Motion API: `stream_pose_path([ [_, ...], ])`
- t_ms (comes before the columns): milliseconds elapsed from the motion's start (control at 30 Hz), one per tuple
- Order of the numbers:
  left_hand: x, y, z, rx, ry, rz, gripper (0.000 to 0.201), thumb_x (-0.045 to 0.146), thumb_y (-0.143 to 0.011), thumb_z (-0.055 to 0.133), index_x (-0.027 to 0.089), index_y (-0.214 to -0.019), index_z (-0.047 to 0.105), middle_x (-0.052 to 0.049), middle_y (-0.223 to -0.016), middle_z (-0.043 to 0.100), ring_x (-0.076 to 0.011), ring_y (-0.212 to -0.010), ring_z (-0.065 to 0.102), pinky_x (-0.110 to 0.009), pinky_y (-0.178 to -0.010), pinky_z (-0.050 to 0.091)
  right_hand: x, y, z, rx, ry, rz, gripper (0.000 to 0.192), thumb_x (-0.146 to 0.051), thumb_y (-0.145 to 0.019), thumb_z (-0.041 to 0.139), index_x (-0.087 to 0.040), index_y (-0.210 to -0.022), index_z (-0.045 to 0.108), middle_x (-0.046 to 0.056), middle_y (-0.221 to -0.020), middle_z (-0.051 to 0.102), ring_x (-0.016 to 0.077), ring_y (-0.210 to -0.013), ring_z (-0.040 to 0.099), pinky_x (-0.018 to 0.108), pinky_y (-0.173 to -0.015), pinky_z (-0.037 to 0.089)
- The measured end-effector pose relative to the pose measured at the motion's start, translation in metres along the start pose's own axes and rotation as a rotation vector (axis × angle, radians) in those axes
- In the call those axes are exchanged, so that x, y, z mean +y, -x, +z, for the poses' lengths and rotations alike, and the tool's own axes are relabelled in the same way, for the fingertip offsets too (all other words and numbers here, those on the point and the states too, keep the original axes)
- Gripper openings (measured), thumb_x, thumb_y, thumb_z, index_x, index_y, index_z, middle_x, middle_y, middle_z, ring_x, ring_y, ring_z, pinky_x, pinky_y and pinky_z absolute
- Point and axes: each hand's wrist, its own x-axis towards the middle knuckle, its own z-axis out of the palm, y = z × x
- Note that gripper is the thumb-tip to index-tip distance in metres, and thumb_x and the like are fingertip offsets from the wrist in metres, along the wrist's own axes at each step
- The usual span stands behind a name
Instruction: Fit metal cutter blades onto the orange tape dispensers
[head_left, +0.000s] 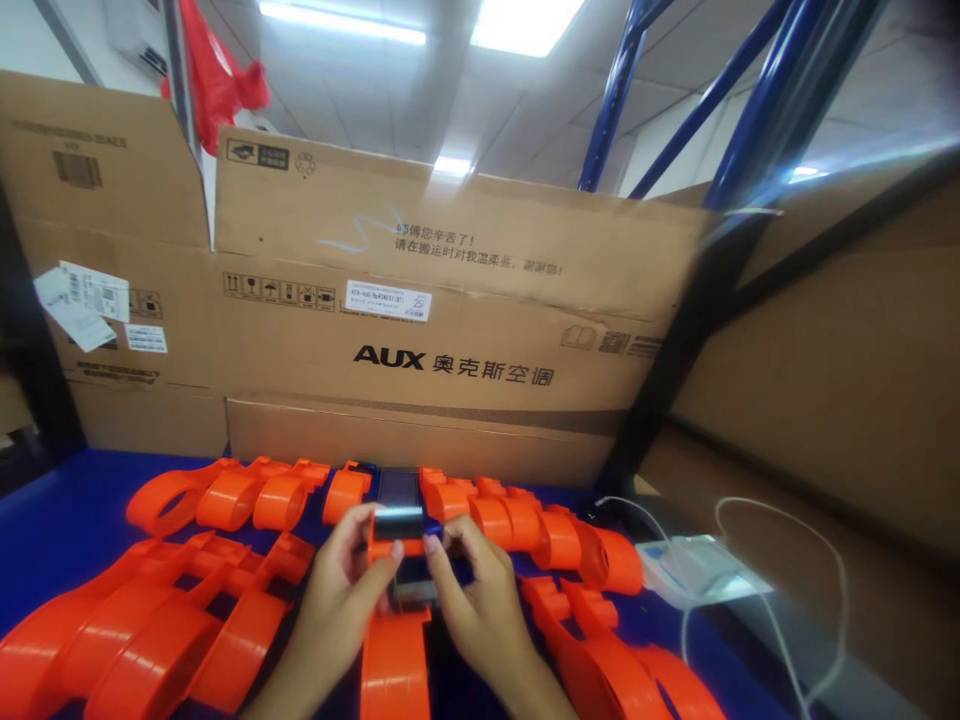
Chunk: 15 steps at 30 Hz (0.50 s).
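My left hand (337, 600) and my right hand (480, 600) meet over one orange plastic tape dispenser (395, 660) lying on the blue table (67, 520). The fingers of both hands pinch its front end, where a dark metal blade piece (398, 522) sits. Rows of the same orange dispensers lie around it: a far row (232, 495), a near left group (142, 630) and a right group (600, 640).
Big brown cardboard boxes marked AUX (450, 330) stand as a wall right behind the table. A blue shelf post (757, 110) rises at the right. A white device with a white cable (697, 570) lies at the table's right edge. A red bag (214, 75) hangs above.
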Motion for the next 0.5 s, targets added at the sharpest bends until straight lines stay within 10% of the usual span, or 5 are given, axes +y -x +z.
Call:
stream_pose_path([
  [500, 0.0106, 0.0018, -0.0006, 0.040, 0.026, 0.014, 0.034, 0.036, -0.081, 0.075, 0.023, -0.110, 0.063, -0.003, -0.095, 0.069, -0.0114, -0.061, 0.057, -0.020, -0.050, 0.047, -0.0045, -0.0053, -0.0078, -0.054, 0.067, -0.138, 0.020, -0.023, -0.095, 0.058, -0.023, -0.076, 0.054, 0.005, -0.082, 0.064, 0.0202, -0.075, 0.061, 0.030, -0.068, 0.050],
])
